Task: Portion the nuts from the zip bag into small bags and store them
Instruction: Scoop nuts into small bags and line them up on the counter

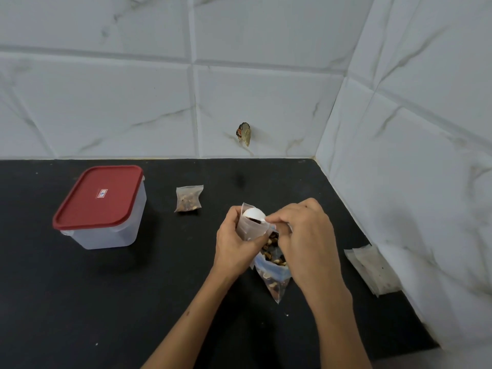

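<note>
Surface: black counter (133, 302) in a corner of white tiled walls (266, 102); back edge behind the hands, wall edge close on their right, open room to their left and front.
Left hand (234, 246): fingers curled round a small bag (251, 229), held upright, mouth open.
Right hand (300, 235): pinches a white scoop (254, 214), tipped into the small bag.
Zip bag (274, 272): nuts inside, under both hands, partly hidden.
Filled bag (188, 198): behind-left of the hands.
Container (102, 206): red lid, far left.
Empty bags (372, 270): right, beside the wall.
</note>
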